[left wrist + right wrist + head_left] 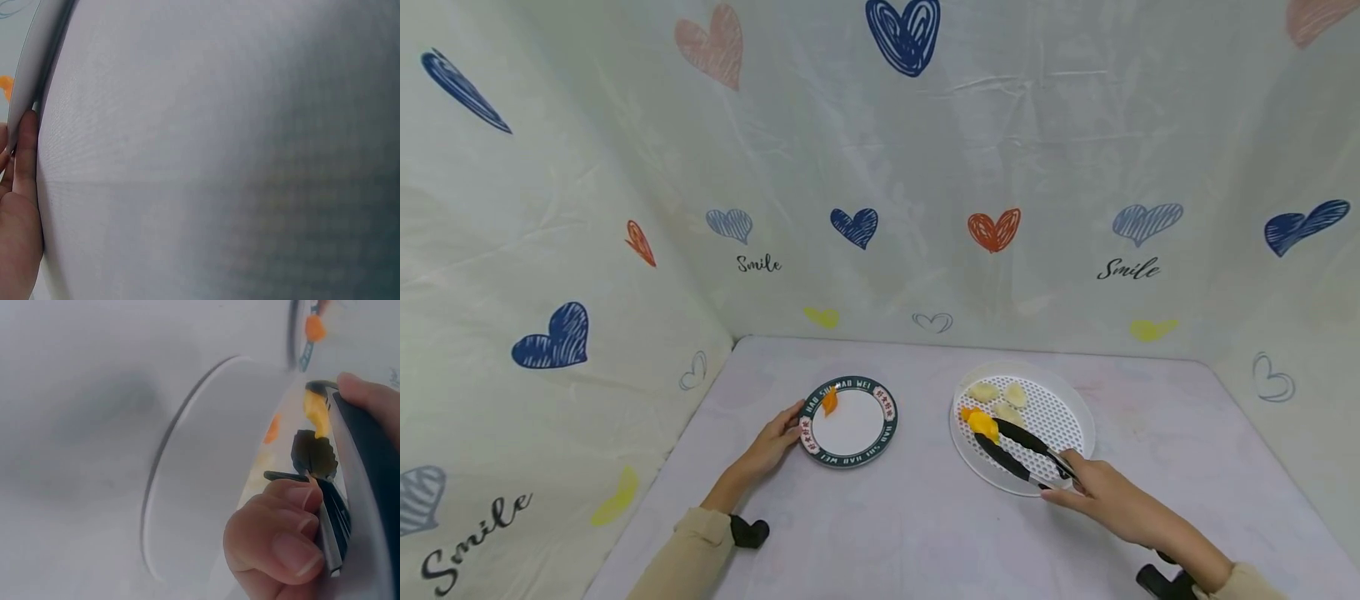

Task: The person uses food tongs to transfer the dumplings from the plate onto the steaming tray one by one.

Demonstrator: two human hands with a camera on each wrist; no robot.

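My left hand (771,446) pinches the left rim of a small round plate (891,429) with a dark green lettered border. In the left wrist view a finger (26,147) lies against the plate's underside. An orange piece (830,402) sits on the plate near its upper left edge. My right hand (1108,504) holds black-tipped metal tongs (1026,438) over a round white tray (1084,417) with a perforated surface. At the tongs' tips is a yellow piece (983,426); whether it is clamped or lifted I cannot tell. Another orange bit (966,412) shows beside it.
Several pale yellowish pieces (983,392) lie on the tray's far left part. Plate and tray stand apart on a whitish table (917,517). A curtain (1060,150) printed with hearts hangs behind the table and along its sides.
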